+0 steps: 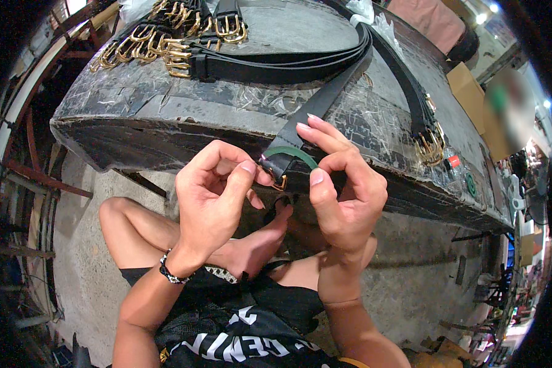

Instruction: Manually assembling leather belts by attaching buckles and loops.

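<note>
A black belt (293, 131) hangs over the near edge of the workbench, its gold buckle (281, 183) between my hands. My left hand (210, 197) is closed, thumb and fingers pinched at the buckle end of this belt. Exactly what lies between those fingertips is partly hidden. Across the belt, just above the buckle, curves a thin green strip (290, 151). My right hand (348, 199) pinches the strip's right end between thumb and index finger, while its other fingers stretch up beside the strap.
On the dark, worn workbench (147, 101) lie stacked black belts (276, 66) and many gold buckles (147, 40). More belts (418, 104) hang toward the right, near a green ring-shaped roll (470, 184) and a red-labelled clear item (452, 161). A cardboard box (466, 92) stands beyond.
</note>
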Demonstrator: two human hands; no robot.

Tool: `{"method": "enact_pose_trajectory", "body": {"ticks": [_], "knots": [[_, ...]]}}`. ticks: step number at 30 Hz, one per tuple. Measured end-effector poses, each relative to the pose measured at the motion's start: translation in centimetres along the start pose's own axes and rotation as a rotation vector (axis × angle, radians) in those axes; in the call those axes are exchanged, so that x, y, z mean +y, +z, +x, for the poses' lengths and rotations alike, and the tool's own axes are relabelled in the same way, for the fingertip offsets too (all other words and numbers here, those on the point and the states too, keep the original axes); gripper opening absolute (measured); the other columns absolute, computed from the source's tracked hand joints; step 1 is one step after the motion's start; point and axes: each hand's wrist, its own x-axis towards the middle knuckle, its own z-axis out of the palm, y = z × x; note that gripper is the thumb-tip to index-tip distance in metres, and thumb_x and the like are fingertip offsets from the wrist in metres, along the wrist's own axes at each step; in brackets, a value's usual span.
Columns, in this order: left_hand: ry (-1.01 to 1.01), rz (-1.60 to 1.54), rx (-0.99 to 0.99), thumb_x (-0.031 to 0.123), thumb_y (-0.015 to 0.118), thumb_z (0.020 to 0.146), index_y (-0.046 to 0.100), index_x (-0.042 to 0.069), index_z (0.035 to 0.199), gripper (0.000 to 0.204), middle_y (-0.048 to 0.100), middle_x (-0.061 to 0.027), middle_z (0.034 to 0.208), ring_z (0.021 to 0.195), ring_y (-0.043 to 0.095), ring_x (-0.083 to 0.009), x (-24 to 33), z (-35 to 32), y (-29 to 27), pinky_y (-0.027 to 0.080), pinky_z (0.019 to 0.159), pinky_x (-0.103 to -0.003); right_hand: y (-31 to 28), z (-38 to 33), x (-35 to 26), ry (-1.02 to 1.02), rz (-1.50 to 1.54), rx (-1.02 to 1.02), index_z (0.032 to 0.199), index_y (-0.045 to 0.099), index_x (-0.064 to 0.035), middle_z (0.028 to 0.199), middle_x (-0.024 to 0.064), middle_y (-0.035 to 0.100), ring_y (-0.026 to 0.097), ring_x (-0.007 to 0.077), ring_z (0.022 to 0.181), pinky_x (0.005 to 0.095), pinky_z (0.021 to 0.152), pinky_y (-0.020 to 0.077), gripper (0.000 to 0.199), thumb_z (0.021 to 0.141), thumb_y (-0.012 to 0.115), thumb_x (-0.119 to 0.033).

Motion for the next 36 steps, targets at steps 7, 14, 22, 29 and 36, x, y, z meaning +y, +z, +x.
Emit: {"method": "enact_pose_trajectory", "body": {"ticks": [7, 14, 22, 29, 36], "knots": [[0.287, 0.377, -0.011, 0.008, 0.064, 0.101, 0.051, 0.002, 0.084, 0.022, 0.058, -0.007, 0.075, 0.072, 0.061, -0.0179, -0.6, 0.0, -1.3, 0.051, 0.062, -0.028, 0.3, -0.2, -1.0, 0.171, 0.151, 0.101, 0.091, 0.06, 0.0005, 0.121, 0.0227, 0.076, 0.072, 0.0238, 0.106, 0.0362, 0.094, 0.0546, 0.005, 0.092, 0.061, -0.004], [0.612, 0.803, 0.029, 0.01, 0.088, 0.076, 0.06, 0.0, 0.118, 0.052, 0.061, -0.0141, 0.111, 0.091, 0.063, -0.0221, -0.9, 0.5, 1.0, 0.053, 0.075, -0.033, 0.4, -0.4, -0.4, 0.257, 0.402, 0.259, 0.102, 0.057, 0.0006, 0.125, 0.0256, 0.073, 0.067, 0.0159, 0.101, 0.0305, 0.092, 0.0524, 0.008, 0.102, 0.058, -0.008], [-0.269, -0.181, -0.057, 0.007, 0.047, 0.105, 0.062, -0.006, 0.112, 0.021, 0.075, -0.0293, 0.096, 0.068, 0.075, -0.0295, 1.9, 2.3, -1.0, 0.062, 0.056, -0.034, -6.9, -0.5, 0.2, 0.162, 0.141, 0.079, 0.087, 0.063, 0.0012, 0.121, 0.0227, 0.075, 0.07, 0.0286, 0.116, 0.0398, 0.104, 0.0506, 0.007, 0.089, 0.066, -0.005], [-0.471, -0.348, -0.167, 0.013, 0.039, 0.103, 0.058, -0.006, 0.103, 0.026, 0.074, -0.0341, 0.094, 0.065, 0.076, -0.0365, 0.3, 2.0, -1.7, 0.062, 0.05, -0.037, -8.8, -0.3, 0.3, 0.145, -0.135, -0.097, 0.088, 0.065, 0.0007, 0.131, 0.0214, 0.071, 0.069, 0.0344, 0.12, 0.0396, 0.105, 0.0495, 0.01, 0.086, 0.071, -0.007], [-0.505, -0.437, -0.222, 0.01, 0.043, 0.099, 0.058, -0.005, 0.102, 0.022, 0.074, -0.0347, 0.094, 0.065, 0.076, -0.0356, 0.5, 2.5, -2.2, 0.06, 0.046, -0.035, -8.5, 0.0, 0.7, 0.05, -0.424, -0.166, 0.09, 0.066, 0.0001, 0.129, 0.0202, 0.072, 0.068, 0.0346, 0.119, 0.0421, 0.105, 0.0485, 0.009, 0.086, 0.071, -0.007]]}}
